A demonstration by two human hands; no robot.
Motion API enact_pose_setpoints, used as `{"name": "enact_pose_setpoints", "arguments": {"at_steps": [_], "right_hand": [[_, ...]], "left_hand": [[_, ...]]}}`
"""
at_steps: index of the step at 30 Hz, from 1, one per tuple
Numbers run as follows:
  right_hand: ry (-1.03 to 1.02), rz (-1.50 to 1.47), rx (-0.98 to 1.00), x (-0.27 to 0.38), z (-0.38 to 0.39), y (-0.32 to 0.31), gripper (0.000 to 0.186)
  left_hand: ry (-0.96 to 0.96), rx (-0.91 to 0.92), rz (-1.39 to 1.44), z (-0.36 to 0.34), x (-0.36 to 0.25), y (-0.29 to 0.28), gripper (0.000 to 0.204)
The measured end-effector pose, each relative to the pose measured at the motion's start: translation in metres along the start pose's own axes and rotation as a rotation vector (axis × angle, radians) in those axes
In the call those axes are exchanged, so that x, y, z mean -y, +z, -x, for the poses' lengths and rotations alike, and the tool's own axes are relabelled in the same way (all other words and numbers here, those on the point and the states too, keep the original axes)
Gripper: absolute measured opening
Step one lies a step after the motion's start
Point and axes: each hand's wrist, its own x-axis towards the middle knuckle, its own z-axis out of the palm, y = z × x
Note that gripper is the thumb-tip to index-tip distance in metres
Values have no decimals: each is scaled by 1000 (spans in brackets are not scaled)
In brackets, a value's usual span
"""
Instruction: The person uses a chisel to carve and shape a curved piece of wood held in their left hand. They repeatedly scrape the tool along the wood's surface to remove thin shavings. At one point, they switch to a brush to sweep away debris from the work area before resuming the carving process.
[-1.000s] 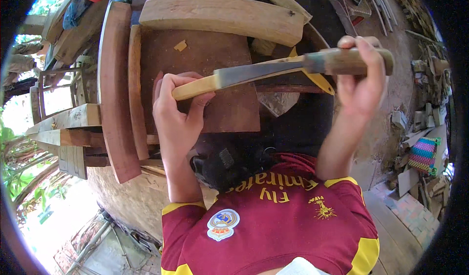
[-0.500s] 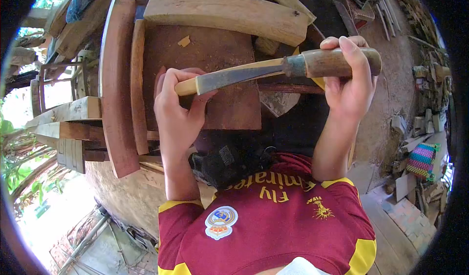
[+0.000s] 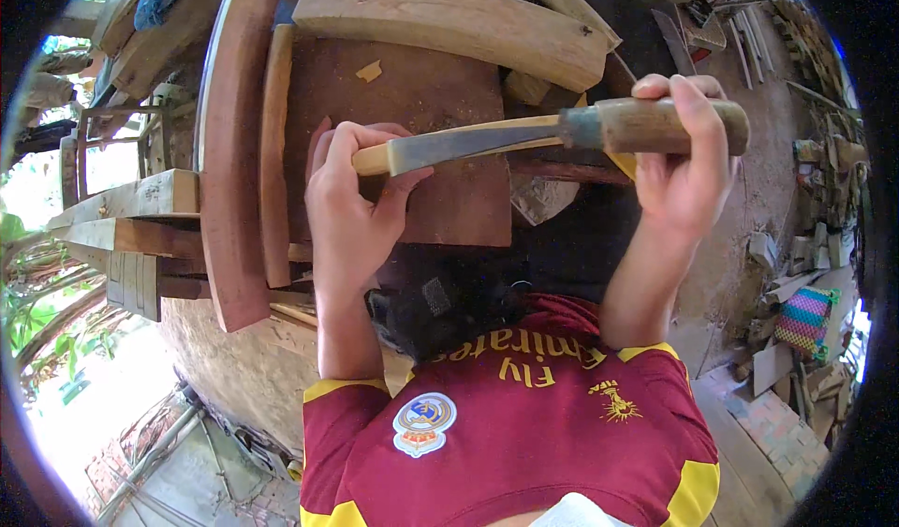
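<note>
My right hand [image 3: 688,152] is closed around the wooden handle of a chisel [image 3: 478,143], with the index finger laid over the handle. The long grey blade points left, and its squared tip rests along a slim pale wooden strip [image 3: 373,160]. Pinched between the thumb and fingers of my left hand [image 3: 356,185] is that strip's left end. Much of the strip is hidden behind the blade. Both hands are raised above a brown board [image 3: 459,204] with small shavings on it.
A thick curved timber [image 3: 449,26] lies across the board's far side. Two long curved pieces [image 3: 234,152] stand along its left, and stacked beams [image 3: 131,199] jut out beyond them. A wood chip [image 3: 369,71] sits on the board. At right are scrap wood and a woven colourful bag [image 3: 805,321].
The whole view has shifted slightly, so the surroundings sit a little to the right and higher. Both hands keep the same grips, and the blade stays against the strip.
</note>
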Motion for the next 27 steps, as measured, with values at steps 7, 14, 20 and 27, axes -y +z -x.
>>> {"name": "enact_pose_setpoints", "arguments": {"at_steps": [7, 14, 20, 27], "right_hand": [[229, -132, -189, 1, 0, -31, 39], [-37, 148, -30, 9, 2, 8, 50], [384, -258, -179, 12, -1, -32, 40], [195, -9, -99, 11, 11, 21, 32]], "left_hand": [[24, -27, 26, -6, 0, 2, 25], [18, -35, -3, -1, 2, 0, 26], [28, -25, 2, -4, 0, 0, 25], [16, -37, 20, -2, 1, 2, 23]]}}
